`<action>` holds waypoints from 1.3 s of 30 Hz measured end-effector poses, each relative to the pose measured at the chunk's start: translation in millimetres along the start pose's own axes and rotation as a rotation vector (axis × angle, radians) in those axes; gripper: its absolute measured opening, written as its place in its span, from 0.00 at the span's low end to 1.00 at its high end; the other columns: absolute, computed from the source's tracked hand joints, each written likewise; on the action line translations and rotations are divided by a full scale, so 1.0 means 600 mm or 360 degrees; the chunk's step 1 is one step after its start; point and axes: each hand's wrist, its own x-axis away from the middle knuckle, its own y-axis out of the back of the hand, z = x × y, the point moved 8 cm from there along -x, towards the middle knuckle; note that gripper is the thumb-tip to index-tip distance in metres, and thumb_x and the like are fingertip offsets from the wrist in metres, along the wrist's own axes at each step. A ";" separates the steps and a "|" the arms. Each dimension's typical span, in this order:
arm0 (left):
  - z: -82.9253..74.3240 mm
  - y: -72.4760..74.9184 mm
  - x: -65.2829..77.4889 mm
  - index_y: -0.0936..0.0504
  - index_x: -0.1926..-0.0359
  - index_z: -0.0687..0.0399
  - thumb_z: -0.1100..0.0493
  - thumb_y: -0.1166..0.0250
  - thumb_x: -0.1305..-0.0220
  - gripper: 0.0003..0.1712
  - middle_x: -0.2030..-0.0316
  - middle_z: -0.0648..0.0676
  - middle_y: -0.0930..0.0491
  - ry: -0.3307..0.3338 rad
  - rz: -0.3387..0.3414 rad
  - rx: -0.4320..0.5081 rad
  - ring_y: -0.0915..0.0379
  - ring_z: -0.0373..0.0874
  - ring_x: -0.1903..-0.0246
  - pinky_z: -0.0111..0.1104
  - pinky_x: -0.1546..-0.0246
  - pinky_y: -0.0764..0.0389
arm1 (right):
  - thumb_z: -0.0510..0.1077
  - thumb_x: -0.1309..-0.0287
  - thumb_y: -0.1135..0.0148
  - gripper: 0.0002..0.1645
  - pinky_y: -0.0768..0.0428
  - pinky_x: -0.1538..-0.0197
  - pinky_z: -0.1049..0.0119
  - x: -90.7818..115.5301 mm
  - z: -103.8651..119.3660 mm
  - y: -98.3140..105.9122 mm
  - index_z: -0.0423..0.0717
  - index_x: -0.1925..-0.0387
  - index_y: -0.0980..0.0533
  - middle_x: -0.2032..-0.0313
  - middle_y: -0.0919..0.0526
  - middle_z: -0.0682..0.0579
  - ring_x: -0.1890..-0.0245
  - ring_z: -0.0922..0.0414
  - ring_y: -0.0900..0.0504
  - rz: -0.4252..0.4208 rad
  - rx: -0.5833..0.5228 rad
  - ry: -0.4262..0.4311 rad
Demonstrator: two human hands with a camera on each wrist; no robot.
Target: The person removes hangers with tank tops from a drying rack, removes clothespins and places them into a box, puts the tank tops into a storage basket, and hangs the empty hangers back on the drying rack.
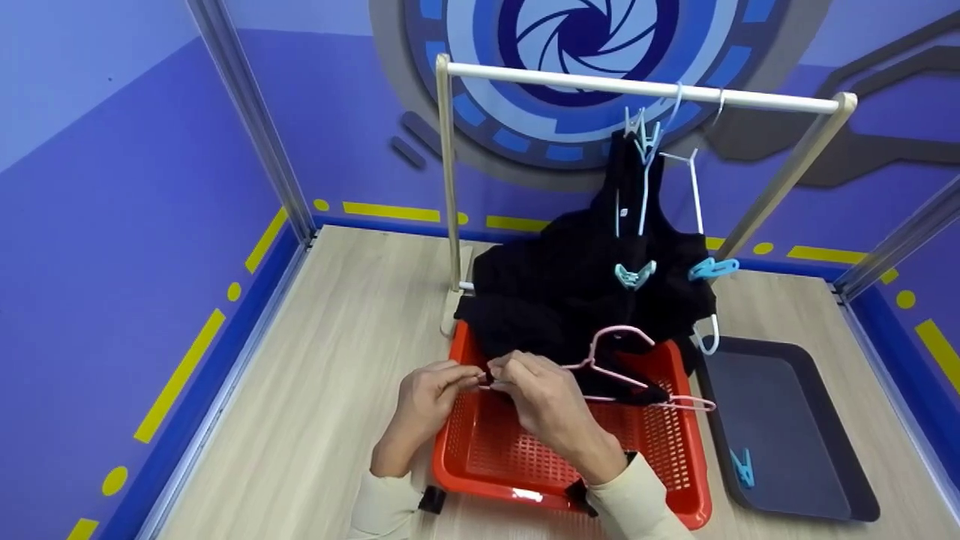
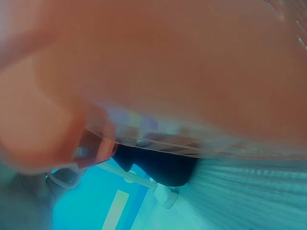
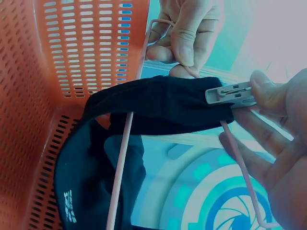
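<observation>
Over the red basket lies a pink hanger with black cloth around its right end. My left hand pinches the hanger's left end; in the right wrist view its fingers close on the pink wire. Between thumb and fingers, my right hand grips a pale clothespin. That clothespin's tip lies on a black strap looped over the hanger. Blurred skin fills most of the left wrist view.
Behind the basket stands a rack. Black clothing hangs there on hangers, with blue clothespins on it. At right is a dark grey tray holding one blue clothespin.
</observation>
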 end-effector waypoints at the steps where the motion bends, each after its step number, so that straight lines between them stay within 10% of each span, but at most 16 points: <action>1: -0.001 0.001 0.001 0.06 0.56 0.54 0.61 0.26 0.35 0.08 0.64 0.48 0.11 -0.0016 -0.0015 -0.0005 0.14 0.40 0.64 0.36 0.63 0.15 | 0.29 0.43 0.26 0.13 0.15 0.56 0.60 -0.001 0.003 0.001 0.42 0.63 0.21 0.59 0.12 0.49 0.59 0.54 0.12 -0.0007 -0.0014 0.0013; 24: -0.005 0.005 0.000 0.06 0.57 0.54 0.62 0.25 0.37 0.08 0.65 0.45 0.11 -0.0020 -0.0022 -0.0069 0.15 0.40 0.66 0.35 0.65 0.16 | 0.39 0.31 0.28 0.17 0.15 0.51 0.63 0.010 0.042 0.027 0.46 0.43 0.15 0.49 0.15 0.50 0.54 0.56 0.14 0.0019 0.0003 0.0151; 39: 0.000 0.000 0.001 0.07 0.57 0.52 0.63 0.25 0.37 0.08 0.67 0.44 0.12 0.0030 0.0013 0.0062 0.15 0.36 0.66 0.29 0.64 0.16 | 0.24 0.52 0.21 0.21 0.16 0.47 0.68 0.021 0.036 0.039 0.43 0.58 0.17 0.56 0.13 0.49 0.54 0.53 0.11 -0.0128 -0.0180 0.0108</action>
